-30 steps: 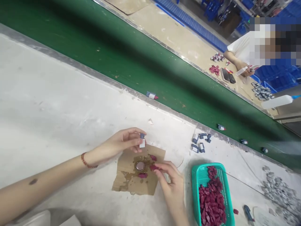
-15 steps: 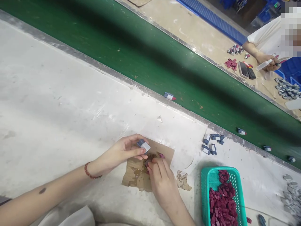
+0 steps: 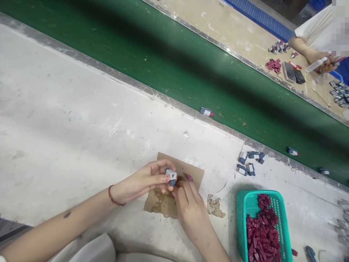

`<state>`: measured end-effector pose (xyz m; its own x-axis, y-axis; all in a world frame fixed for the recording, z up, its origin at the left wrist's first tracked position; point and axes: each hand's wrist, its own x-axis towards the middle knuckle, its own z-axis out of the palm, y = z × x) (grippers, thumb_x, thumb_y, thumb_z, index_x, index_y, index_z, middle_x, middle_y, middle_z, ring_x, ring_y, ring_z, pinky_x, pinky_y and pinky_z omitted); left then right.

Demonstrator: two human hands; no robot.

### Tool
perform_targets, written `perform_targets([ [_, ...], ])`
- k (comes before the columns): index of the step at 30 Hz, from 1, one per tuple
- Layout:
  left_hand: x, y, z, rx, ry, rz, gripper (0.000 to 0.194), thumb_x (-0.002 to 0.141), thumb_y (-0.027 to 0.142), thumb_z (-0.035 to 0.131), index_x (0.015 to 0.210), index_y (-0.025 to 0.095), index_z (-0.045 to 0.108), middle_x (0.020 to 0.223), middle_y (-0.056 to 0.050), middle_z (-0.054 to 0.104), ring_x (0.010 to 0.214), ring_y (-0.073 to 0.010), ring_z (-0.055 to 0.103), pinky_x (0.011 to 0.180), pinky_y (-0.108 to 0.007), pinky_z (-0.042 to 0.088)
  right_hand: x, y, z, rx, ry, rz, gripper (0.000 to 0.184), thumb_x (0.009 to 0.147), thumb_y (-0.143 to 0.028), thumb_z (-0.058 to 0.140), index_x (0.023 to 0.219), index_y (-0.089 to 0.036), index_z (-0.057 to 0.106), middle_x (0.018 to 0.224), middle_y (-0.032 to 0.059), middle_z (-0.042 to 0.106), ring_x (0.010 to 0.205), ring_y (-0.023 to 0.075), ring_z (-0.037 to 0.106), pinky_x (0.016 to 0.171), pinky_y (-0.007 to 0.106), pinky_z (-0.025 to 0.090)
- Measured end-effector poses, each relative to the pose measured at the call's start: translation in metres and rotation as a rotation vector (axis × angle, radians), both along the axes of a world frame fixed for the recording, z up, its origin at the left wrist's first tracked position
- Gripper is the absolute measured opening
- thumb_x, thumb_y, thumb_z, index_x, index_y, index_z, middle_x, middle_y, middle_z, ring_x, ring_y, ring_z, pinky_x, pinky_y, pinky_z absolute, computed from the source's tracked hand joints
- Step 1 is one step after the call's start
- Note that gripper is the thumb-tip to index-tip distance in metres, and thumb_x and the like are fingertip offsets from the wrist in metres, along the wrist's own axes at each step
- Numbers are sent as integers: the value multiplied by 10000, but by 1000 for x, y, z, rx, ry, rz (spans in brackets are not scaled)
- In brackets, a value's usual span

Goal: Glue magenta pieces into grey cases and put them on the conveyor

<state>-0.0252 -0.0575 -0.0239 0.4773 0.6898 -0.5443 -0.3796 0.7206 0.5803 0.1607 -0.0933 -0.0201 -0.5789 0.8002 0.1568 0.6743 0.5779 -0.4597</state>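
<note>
My left hand [image 3: 145, 181] pinches a small blue-and-light-grey plastic part [image 3: 171, 175] between thumb and fingers. A dark hole shows in the part's grey face. Close beside it, just below and to the right, is my right hand [image 3: 192, 209], with fingertips pressed together. Whatever those fingertips hold, if anything, is hidden behind the fingers. Both hands are over a piece of brown cardboard [image 3: 196, 168] with wet-looking, torn patches. A dark red piece [image 3: 188, 177] lies on the cardboard, above my right hand's knuckles.
A teal basket [image 3: 240, 218] of dark red pieces stands at right. Several blue-grey parts [image 3: 242, 170] lie by the belt's edge. The green conveyor belt [image 3: 174, 80] carries a few assembled parts [image 3: 206, 111]. Across it, a co-worker's hand [image 3: 321, 62] holds a white tube.
The part in my left hand has turned, so its holed face now shows. My right fingertips have come closer to it. The view has shifted slightly, and parts on the belt appear farther right.
</note>
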Motion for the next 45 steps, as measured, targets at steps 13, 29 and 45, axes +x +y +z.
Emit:
perform_targets([
  [13,5,-12,-14,258,171,121,375,632,346,858,730,175,539,854,-57,706,720,-178,660,580,-261,550,13,13,4,-494,807,-488,54,856,-228,640,828,-212,683,864,55,722,837,193,689,738,310,547],
  [29,10,-18,-15,334,222,109,222,673,208,803,737,172,593,785,-32,704,751,-170,661,648,-247,545,4,7,0,-517,794,-407,60,878,-213,636,877,-223,695,913,49,708,871,176,671,762,287,541],
  [45,9,-16,2,540,611,-23,157,675,326,760,702,236,634,743,-26,711,723,-230,681,650,-288,558,26,1,28,-370,523,-302,168,941,-252,558,1026,-231,702,952,55,711,920,179,665,799,284,532],
])
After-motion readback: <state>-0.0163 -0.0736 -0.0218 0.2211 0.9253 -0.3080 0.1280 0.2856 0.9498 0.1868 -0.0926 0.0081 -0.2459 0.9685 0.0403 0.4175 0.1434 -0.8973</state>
